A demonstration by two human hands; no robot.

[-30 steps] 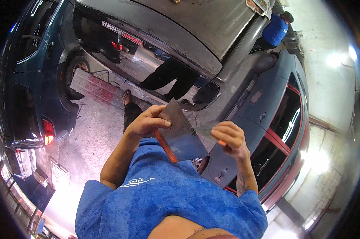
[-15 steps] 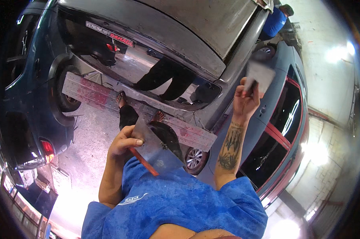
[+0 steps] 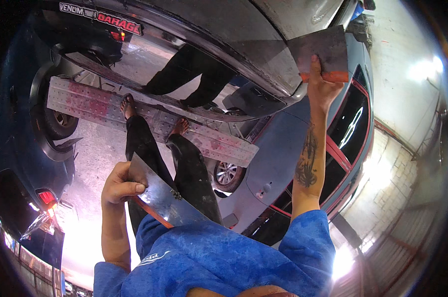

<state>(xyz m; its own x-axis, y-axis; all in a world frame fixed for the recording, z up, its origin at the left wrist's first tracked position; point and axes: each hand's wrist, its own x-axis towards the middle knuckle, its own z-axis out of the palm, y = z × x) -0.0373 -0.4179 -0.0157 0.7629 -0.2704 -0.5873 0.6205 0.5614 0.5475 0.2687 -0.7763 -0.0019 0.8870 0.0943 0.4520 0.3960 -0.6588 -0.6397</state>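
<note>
Blade [image 3: 324, 49], clamped in right hand [image 3: 325, 91], overlaps rear corner of grey car [image 3: 266, 54], left hand [image 3: 118, 184] gripping edge of second plate [image 3: 159, 190]; surfacing stroke seems in hand, apparently next needing flat contact.

Beyond the perforated plank [image 3: 95, 101], the upper edge cuts off a grey vehicle [image 3: 214, 24]. Nearer than the plank, a blade [image 3: 157, 190] hides the fingertips of the left hand [image 3: 119, 185], its dark specks [image 3: 176, 194] too small to identify; right of the plank, another blade [image 3: 330, 52] hides those of the right hand [image 3: 324, 91].
</note>
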